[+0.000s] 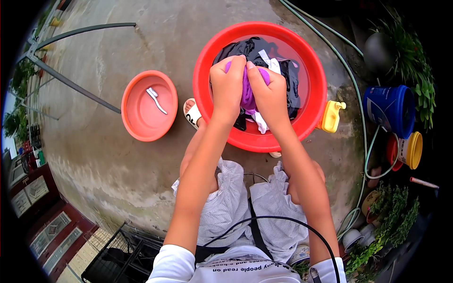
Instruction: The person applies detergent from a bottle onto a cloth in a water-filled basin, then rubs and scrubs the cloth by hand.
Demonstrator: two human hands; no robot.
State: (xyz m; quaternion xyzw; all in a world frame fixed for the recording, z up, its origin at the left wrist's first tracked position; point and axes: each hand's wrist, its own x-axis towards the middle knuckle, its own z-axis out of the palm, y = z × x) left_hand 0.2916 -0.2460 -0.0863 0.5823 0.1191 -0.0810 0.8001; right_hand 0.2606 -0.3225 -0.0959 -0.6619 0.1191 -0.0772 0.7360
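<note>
Both of my hands grip a bunched purple cloth (247, 93) above a large red basin (319, 89). My left hand (227, 85) is closed around its left side, and my right hand (270, 89) is closed around its right side, the thumbs close together on top. Part of the cloth hangs between the two fists. Below it, dark clothes (291, 80) and a white piece of cloth (271, 61) lie in water in the basin. Another white bit of fabric (259, 122) shows beneath my hands. Most of my fingertips are hidden.
A smaller orange-red basin (134, 125) stands on the left, holding a white brush (155, 100). A yellow jug (331, 116) sits beside the large basin. A green hose (356, 89), a blue bucket (403, 111) and a yellow bucket (415, 150) are on the right. Metal bars (75, 85) reach in from the left.
</note>
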